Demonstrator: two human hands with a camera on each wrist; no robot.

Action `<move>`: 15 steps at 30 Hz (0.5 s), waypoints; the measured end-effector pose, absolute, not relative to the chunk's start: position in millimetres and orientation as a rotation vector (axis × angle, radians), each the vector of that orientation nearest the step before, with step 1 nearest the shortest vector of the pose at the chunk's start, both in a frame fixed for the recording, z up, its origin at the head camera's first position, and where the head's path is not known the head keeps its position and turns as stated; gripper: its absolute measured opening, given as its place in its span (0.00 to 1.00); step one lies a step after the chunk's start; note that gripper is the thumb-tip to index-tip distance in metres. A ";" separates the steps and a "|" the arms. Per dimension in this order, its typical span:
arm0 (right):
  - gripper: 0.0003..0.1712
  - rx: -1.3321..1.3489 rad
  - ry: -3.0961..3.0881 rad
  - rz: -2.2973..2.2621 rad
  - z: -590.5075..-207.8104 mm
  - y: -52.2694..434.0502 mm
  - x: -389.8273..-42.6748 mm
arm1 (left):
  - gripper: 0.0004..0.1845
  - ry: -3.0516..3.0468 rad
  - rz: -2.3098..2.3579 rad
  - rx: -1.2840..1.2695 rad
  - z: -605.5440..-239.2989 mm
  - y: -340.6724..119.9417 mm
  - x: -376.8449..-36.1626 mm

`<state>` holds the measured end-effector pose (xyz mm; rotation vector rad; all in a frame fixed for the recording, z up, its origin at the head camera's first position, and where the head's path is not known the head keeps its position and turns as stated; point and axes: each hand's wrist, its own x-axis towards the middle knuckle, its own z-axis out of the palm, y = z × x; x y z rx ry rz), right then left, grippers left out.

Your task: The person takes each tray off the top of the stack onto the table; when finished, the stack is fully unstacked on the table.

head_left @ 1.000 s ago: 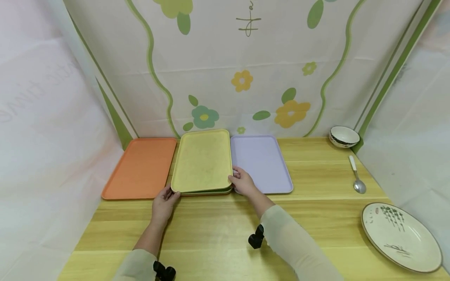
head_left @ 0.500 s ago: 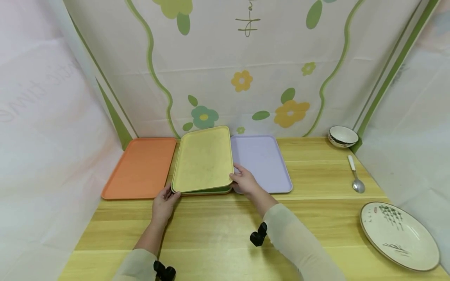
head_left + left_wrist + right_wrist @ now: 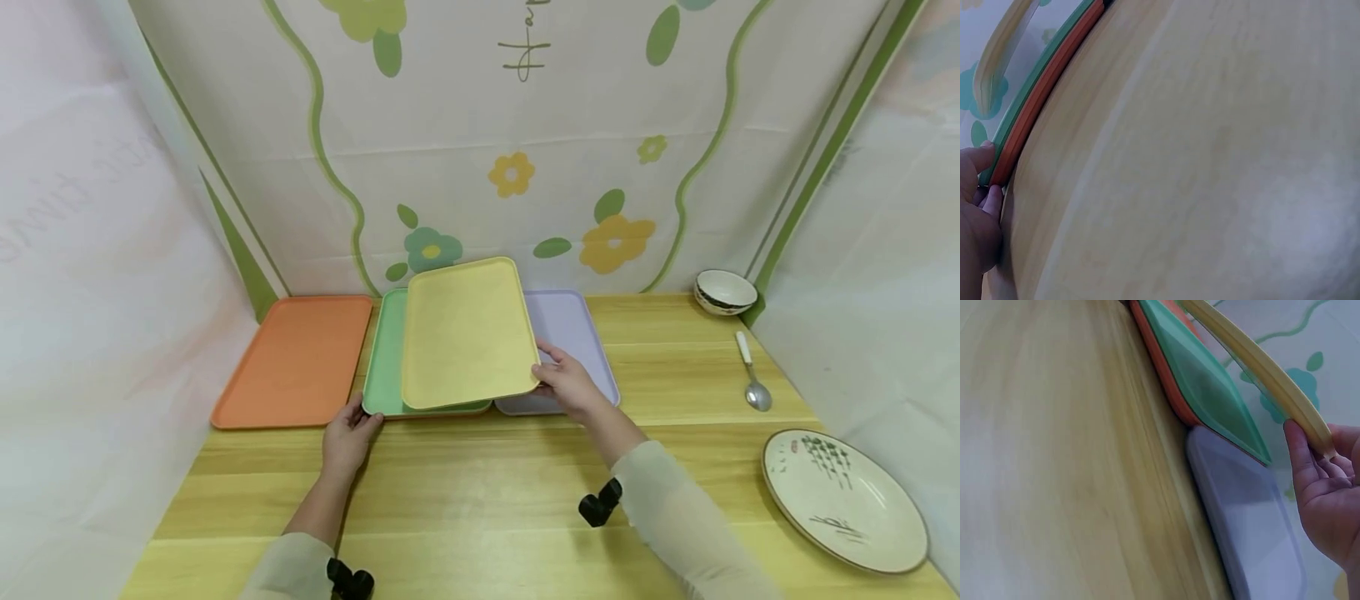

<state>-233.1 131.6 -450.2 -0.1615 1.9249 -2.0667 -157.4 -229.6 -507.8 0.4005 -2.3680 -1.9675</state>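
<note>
My right hand (image 3: pixel 572 385) pinches the near right corner of a yellow tray (image 3: pixel 471 333), thumb on top and fingers underneath. Tilted, the yellow tray hangs above a green tray (image 3: pixel 385 358) and partly over a purple tray (image 3: pixel 570 333). The right wrist view shows a gap between the raised yellow tray (image 3: pixel 1266 369) and the green tray (image 3: pixel 1204 381). Under the green tray lies an orange tray (image 3: pixel 1172 394). At the near left corner of this stack, my left hand (image 3: pixel 348 437) pinches the green tray, its thumb at the green rim (image 3: pixel 1029 87) and a finger against the orange tray below.
Another orange tray (image 3: pixel 296 362) lies left of the stack on the wooden table (image 3: pixel 457 508). To the right are a bowl (image 3: pixel 724 292), a spoon (image 3: pixel 752 372) and a large oval plate (image 3: pixel 846 500). Printed fabric walls (image 3: pixel 450 117) enclose the back and sides.
My right hand has lifted the yellow tray off the stack and carried it right, uncovering the green tray's left part. My left hand has stayed at the stack's corner.
</note>
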 end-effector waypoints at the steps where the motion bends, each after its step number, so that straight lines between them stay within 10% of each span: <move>1: 0.35 -0.164 1.923 -2.069 -448.5 137.9 -232.6 | 0.36 -2.368 -1.968 0.401 -507.9 -229.8 -157.1; 15: 0.39 -0.255 1.919 -2.076 -423.9 227.9 -220.5 | 0.35 -2.369 -1.957 0.405 -510.8 -230.7 -157.9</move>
